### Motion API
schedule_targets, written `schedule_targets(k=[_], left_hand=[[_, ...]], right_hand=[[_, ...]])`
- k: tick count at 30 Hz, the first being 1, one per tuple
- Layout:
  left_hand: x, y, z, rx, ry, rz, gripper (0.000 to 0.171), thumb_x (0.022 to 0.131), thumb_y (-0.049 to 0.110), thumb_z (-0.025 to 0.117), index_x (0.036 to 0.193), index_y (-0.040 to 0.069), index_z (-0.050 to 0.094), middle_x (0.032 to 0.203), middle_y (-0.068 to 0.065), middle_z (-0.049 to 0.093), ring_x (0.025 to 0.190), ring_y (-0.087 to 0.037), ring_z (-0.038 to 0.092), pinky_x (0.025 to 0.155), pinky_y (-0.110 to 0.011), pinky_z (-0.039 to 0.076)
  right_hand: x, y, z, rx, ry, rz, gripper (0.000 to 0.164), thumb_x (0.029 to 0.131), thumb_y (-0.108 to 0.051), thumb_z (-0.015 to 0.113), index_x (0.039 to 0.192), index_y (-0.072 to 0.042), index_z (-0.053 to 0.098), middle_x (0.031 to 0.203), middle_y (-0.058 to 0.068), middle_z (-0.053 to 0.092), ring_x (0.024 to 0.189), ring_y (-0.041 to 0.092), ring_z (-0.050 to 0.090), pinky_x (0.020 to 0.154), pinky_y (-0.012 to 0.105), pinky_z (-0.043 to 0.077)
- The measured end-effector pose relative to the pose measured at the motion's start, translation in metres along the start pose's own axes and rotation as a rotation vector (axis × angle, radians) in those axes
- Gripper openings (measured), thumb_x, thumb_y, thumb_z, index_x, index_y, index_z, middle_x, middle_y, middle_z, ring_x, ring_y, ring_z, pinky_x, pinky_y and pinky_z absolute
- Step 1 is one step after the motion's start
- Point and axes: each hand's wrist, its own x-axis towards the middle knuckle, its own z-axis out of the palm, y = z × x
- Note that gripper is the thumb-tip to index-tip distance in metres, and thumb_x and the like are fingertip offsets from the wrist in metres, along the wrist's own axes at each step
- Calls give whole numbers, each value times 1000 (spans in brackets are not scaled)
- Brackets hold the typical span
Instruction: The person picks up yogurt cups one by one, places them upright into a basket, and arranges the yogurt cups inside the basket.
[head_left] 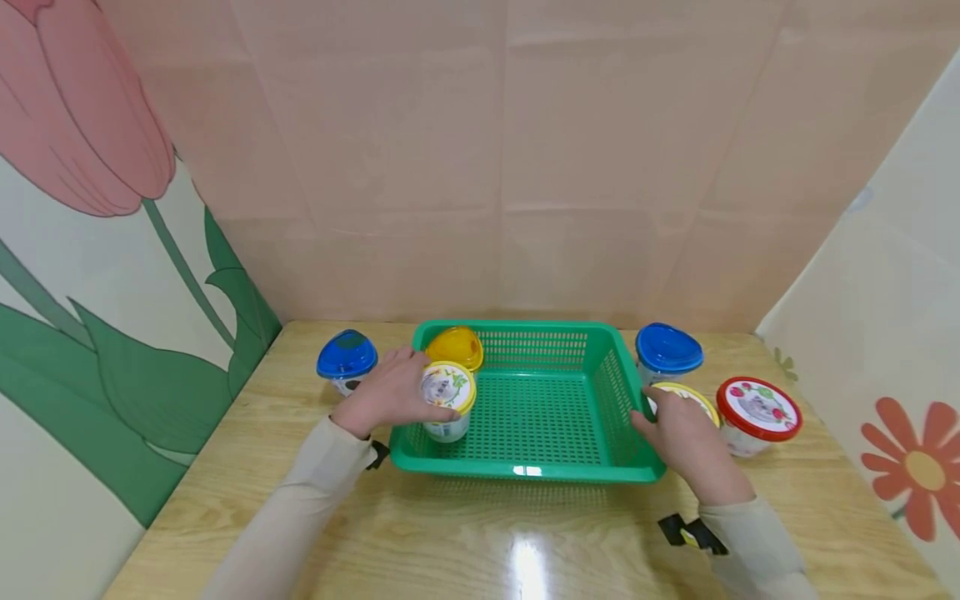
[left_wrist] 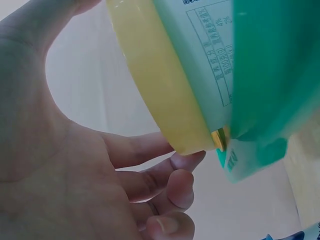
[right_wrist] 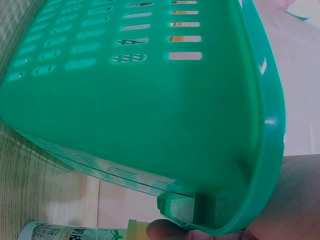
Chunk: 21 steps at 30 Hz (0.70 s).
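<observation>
With thumb and fingers around its yellow lid, my left hand (head_left: 392, 390) holds a white tub (head_left: 447, 429) at the left front of the green basket (head_left: 528, 473). In the left wrist view, fingertips (left_wrist: 180, 187) meet the edge of the yellow lid (left_wrist: 165, 85), and the basket's wall hides part of the tub. My right hand (head_left: 686, 446) grips the basket's right rim; in the right wrist view its fingers (right_wrist: 167, 229) show below the rim (right_wrist: 272, 125), and the thumb is hidden. Beside these fingers, outside the basket, stands another yellow-lidded tub (head_left: 693, 396), partly covered by the hand.
An orange-lidded tub (head_left: 456, 346) sits in the basket's back left corner. Left of the basket stands a blue-lidded tub (head_left: 347, 357). On the right are another blue-lidded tub (head_left: 669, 348) and a red-lidded tub (head_left: 757, 410). A wall (head_left: 502, 208) backs the wooden table (head_left: 450, 533).
</observation>
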Motion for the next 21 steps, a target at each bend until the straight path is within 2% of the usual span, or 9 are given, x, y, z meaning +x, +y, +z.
schedule_targets(k=[5, 13, 21], left_hand=[[1, 1, -4, 4, -15, 20, 79, 70, 67, 79, 117, 5, 61, 99, -3, 54, 91, -22, 45, 80, -36, 39], [5, 6, -9, 9, -12, 28, 79, 69, 68, 78, 115, 6, 61, 101, -3, 57, 93, -22, 46, 83, -37, 41], [10, 11, -6, 16, 0, 26, 78, 67, 69, 79, 109, 6, 62, 94, -3, 54, 89, -22, 45, 75, -34, 38]], right_hand=[[0, -1, 0, -8, 5, -1, 57, 96, -26, 66, 135, 13, 50, 121, 36, 60, 102, 49, 62, 82, 59, 54], [-1, -1, -1, 0, 3, 1, 58, 96, -26, 66, 135, 13, 50, 122, 36, 60, 102, 49, 62, 82, 58, 55], [-1, -1, -1, 1, 2, 1, 57, 96, -26, 66, 135, 13, 50, 121, 36, 60, 101, 48, 63, 81, 58, 55]])
